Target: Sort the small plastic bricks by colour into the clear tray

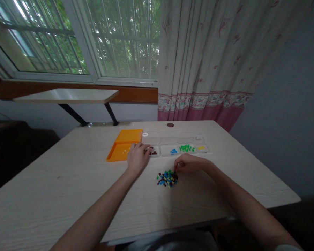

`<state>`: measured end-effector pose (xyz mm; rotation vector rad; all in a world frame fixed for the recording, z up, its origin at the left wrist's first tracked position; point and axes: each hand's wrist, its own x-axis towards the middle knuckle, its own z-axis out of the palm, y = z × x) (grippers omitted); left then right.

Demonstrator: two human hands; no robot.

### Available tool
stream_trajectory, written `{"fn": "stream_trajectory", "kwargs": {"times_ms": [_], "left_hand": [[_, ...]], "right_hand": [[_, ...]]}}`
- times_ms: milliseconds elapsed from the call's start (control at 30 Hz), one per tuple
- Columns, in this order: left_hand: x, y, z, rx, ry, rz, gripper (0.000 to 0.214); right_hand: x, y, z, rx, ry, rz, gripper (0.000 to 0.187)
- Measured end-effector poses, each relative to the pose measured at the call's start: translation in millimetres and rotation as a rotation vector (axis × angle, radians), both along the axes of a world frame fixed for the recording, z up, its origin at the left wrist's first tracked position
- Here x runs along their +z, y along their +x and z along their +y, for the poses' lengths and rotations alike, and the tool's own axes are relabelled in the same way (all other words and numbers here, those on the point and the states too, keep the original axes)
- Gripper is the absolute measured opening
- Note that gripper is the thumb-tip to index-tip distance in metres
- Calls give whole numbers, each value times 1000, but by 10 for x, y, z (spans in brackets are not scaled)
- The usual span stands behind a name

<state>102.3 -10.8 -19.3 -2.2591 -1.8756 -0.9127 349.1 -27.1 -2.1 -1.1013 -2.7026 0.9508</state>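
Observation:
A small heap of mixed building bricks (167, 178), in brown, blue, green and pale yellow, lies on the table. At its right edge is my right hand (189, 163), thumb and fingertips pinched together; anything between them is too small to make out. My left hand (138, 157) reaches over the left end of a clear compartment tray (168, 150), beside brown bricks (153, 152). Its fingers are bent and close together, and their tips are partly hidden. Further right in the tray sit blue bricks (173, 151), green bricks (186, 148) and yellow bricks (201, 148).
An orange tray (115, 153) with a few pale bricks lies left of the clear tray, partly under my left hand. A white ring (145, 134) is at the back. A raised shelf (68, 94) stands at the table's far left, and a curtain (199, 62) hangs behind.

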Motion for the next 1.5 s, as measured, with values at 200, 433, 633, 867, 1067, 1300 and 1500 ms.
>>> {"fn": "stream_trajectory", "kwargs": {"times_ms": [200, 433, 633, 867, 1067, 1300, 1500], "left_hand": [[37, 14, -86, -84, 63, -25, 27], [60, 108, -266, -511, -69, -110, 22], [30, 257, -378, -613, -226, -228, 18], [21, 287, -373, -542, -273, -404, 19], [-35, 286, -337, -535, -307, -503, 17], [6, 296, -348, -551, -229, -500, 13], [154, 186, -365, -546, -34, -405, 11]], "right_hand": [[19, -13, -25, -23, -5, -29, 22], [42, -34, -36, -32, 16, -13, 18], [18, -105, -57, -212, 275, 138, 18], [-130, -186, -112, -187, 590, 260, 23], [-152, -226, -136, -167, 677, 348, 23], [-138, -241, -147, -197, 664, 352, 25], [-116, -223, -115, -279, 512, 256, 23]]}}
